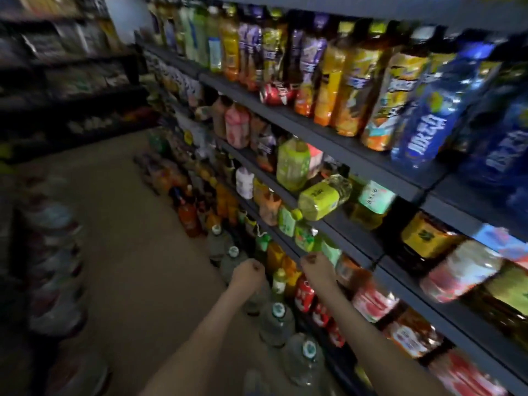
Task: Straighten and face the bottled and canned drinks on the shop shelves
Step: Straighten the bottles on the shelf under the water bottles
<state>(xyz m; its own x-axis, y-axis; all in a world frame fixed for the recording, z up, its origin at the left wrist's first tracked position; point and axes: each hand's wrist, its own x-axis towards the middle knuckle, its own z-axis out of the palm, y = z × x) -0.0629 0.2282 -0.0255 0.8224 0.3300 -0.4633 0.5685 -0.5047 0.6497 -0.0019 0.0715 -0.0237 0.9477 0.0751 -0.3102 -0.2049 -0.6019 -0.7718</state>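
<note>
- The left hand [248, 271] is out in the aisle in front of the lower shelves. Its fingers are curled into a loose fist with nothing visible in it, and it hangs above the large water bottles [275, 321] standing in a row on the floor [120, 224].
- The right hand [317, 266] is up against the front edge of a lower shelf [368, 264], just beside a pale green-labelled bottle [331, 252]. Its fingers are curled too, but blur makes it impossible to tell whether they hold anything.
- On the top shelf [328, 130], a red can [277, 94] lies on its side at the front edge. It is touching the feet of the upright purple-labelled bottles [310, 55] and orange juice bottles [343, 81] behind it.
- Further right on that shelf stand tall blue bottles [437, 118], tilted by the wide lens.
- Two shelves down, a green tea bottle [324, 197] lies on its side with its yellow-green cap poking out past the shelf lip towards the aisle. Just behind it to the left, a fatter green bottle [293, 164] stands upright.
- A pink bottle [236, 125] stands on the second shelf, further along to the left.
- Red cans [304, 294] stand upright on a low shelf between the two forearms.
- Across the aisle, blurred dark shelving [71, 81] holds packaged goods that cannot be made out.
</note>
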